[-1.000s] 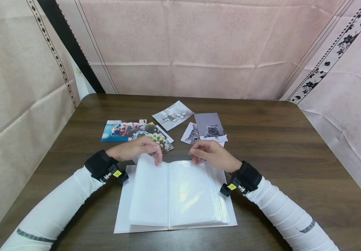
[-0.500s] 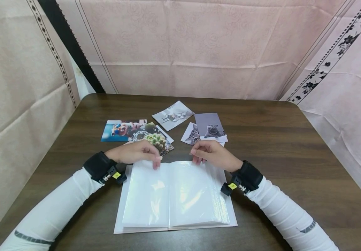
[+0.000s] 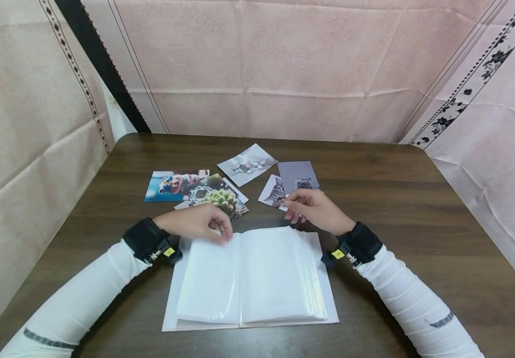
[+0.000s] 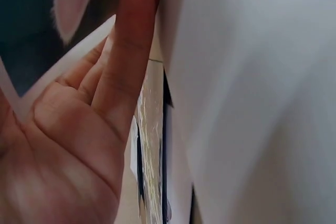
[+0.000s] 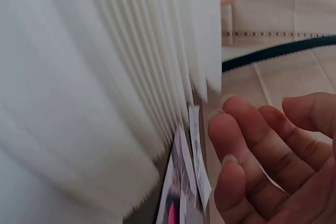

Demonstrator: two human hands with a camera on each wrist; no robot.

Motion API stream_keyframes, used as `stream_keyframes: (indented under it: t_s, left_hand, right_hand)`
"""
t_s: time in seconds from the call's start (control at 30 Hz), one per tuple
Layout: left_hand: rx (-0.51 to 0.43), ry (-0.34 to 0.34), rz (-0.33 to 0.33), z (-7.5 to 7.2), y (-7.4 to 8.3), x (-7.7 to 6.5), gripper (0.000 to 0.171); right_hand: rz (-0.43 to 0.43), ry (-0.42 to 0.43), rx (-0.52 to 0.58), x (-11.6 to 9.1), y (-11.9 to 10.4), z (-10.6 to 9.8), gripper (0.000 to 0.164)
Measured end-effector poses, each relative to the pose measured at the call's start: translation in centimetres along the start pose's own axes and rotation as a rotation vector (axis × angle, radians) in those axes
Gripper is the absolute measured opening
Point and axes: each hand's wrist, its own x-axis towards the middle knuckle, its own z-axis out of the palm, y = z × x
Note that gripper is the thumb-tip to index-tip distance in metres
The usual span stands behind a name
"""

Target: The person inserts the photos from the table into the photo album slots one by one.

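An open white photo album (image 3: 170, 303) with clear sleeves lies before me. My left hand (image 3: 197, 222) is at the top of its left page (image 3: 208, 283), the thumb on the page and the fingers curled behind. In the left wrist view, a white-bordered photo corner (image 4: 31, 66), dark green with a pink furry shape, overlaps that hand's fingers. My right hand (image 3: 315, 211), its fingers loosely curled with nothing between them, hovers beyond the right page (image 3: 273, 278). It partly covers a grey cat photo (image 3: 295, 173) and is close beside a striped cat photo (image 3: 274, 193).
Behind the left hand lie a blue photo with a pink figure (image 3: 159, 186) and a succulent photo (image 3: 219, 196) over others. A pale photo (image 3: 248, 164) is farther back. Everything rests on a brown wooden table (image 3: 374, 184), with patterned cloth (image 3: 306, 69) hanging behind.
The left page has come down flatter to the left. My right hand has left the right page's top edge and moved right and back, toward the cat photos.
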Motion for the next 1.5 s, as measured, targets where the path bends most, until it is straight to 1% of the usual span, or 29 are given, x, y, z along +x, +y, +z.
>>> stream_keyframes:
  t_s: [0.1, 0.3, 0.5, 0.57, 0.67, 0.77, 0.9, 1.0, 1.07, 1.3, 1.5]
  left_hand:
    - [0.0, 0.01, -0.009, -0.1, 0.0, 0.1, 0.018]
    - [0.01, 0.02, -0.031, -0.2, 0.1, 0.1, 0.018]
    - [0.02, -0.006, -0.004, -0.4, 0.4, -0.2, 0.014]
    - [0.026, -0.019, -0.008, -0.4, 0.4, -0.4, 0.013]
    - [0.061, -0.028, -0.021, -0.4, 0.4, -0.6, 0.009]
    - [0.127, -0.014, -0.059, -0.5, 0.7, -0.8, 0.005]
    - [0.208, 0.011, -0.115, -0.7, 1.4, -1.0, 0.009]
    - [0.243, 0.02, -0.135, -0.8, 1.6, -1.2, 0.011]
    - [0.249, 0.024, -0.142, -0.8, 1.6, -1.3, 0.013]
    - [0.246, 0.035, -0.142, -1.0, 1.8, -1.3, 0.016]
    - [0.241, 0.031, -0.139, -1.1, 1.8, -1.2, 0.016]
  right_hand:
    - [0.019, 0.018, -0.001, 0.1, 0.2, -0.7, 0.024]
    - [0.042, 0.033, -0.041, 0.4, 1.1, -1.8, 0.023]
    - [0.059, 0.055, -0.052, 0.6, 1.6, -2.2, 0.024]
    - [0.069, 0.057, -0.061, 0.6, 1.7, -2.2, 0.024]
    - [0.077, 0.056, -0.073, 0.6, 1.8, -2.3, 0.024]
    - [0.073, 0.05, -0.103, 0.7, 1.8, -2.5, 0.022]
    - [0.075, 0.033, -0.135, 1.3, 1.7, -3.0, 0.021]
    - [0.086, 0.027, -0.154, 1.8, 1.7, -3.4, 0.023]
    - [0.101, 0.039, -0.167, 2.0, 1.7, -3.7, 0.024]
    - [0.171, 0.118, -0.225, 3.0, 2.2, -4.7, 0.028]
    - [0.264, 0.145, -0.301, 4.0, 2.9, -5.3, 0.04]
